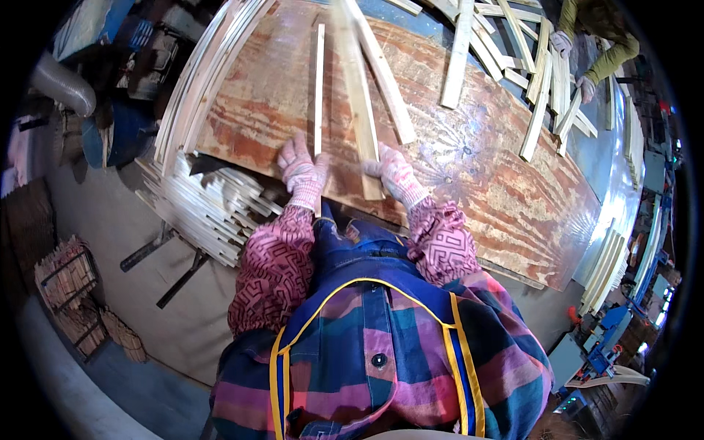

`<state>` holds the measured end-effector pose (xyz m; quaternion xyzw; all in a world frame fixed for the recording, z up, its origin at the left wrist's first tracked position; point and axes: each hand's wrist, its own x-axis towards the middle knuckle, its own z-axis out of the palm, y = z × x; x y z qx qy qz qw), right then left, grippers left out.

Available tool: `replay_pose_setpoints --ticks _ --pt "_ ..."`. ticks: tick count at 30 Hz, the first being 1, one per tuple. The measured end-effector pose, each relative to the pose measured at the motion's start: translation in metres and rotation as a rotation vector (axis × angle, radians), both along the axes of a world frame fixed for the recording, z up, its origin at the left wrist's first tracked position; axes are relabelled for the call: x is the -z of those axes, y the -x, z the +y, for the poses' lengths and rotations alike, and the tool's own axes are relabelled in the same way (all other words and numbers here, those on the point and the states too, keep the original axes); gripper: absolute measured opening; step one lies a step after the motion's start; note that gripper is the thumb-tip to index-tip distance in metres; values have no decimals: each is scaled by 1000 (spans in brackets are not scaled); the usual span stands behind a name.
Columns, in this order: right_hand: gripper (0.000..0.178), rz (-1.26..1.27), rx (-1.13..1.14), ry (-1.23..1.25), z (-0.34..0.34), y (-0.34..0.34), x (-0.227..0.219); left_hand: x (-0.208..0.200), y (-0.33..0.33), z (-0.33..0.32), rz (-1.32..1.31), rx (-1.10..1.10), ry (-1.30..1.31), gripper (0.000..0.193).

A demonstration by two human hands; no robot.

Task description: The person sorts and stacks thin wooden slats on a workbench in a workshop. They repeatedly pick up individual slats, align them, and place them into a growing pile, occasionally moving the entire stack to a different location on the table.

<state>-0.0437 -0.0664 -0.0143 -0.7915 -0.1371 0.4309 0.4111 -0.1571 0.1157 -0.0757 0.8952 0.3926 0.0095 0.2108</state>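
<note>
Both my hands wear pale pink-and-white gloves. My left hand (302,170) lies at the near edge of the plywood tabletop (249,110), fingers spread, with its thumb side over a narrow wooden strip (319,88). That strip points away from me, and its near end reaches past the edge toward my body. To the right, my right hand (396,174) grips the near part of a wider wooden slat (363,121), whose far end is smeared by motion. Another slat (385,88) lies slanted just right of it.
Long curved slats (209,73) are stacked along the left, above a pile of pale strips (213,205). Loose slats (502,37) lie crisscrossed at the far right, where a co-worker's gloved hands (585,89) handle some. Bundled wood pieces (70,279) stand lower left.
</note>
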Motion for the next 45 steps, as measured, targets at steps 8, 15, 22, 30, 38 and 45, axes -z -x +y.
replay_pose_setpoints --ticks 8,15,22,30,38,45 --pt "54 -907 -519 169 44 -98 -44 -117 -45 106 95 634 -501 20" --pt "65 -510 -61 655 51 -125 16 8 26 143 421 -166 -127 37" --pt "45 428 504 -402 -8 -75 39 -29 -39 52 -187 81 -141 64" --pt "63 -751 270 419 -38 -154 41 -49 -81 -50 -116 -88 721 36" --pt "90 -422 543 751 -72 -314 39 -1 -13 -36 294 -1 223 84" --pt "34 202 821 -2 -104 -298 24 -38 -72 -26 267 191 30 80"
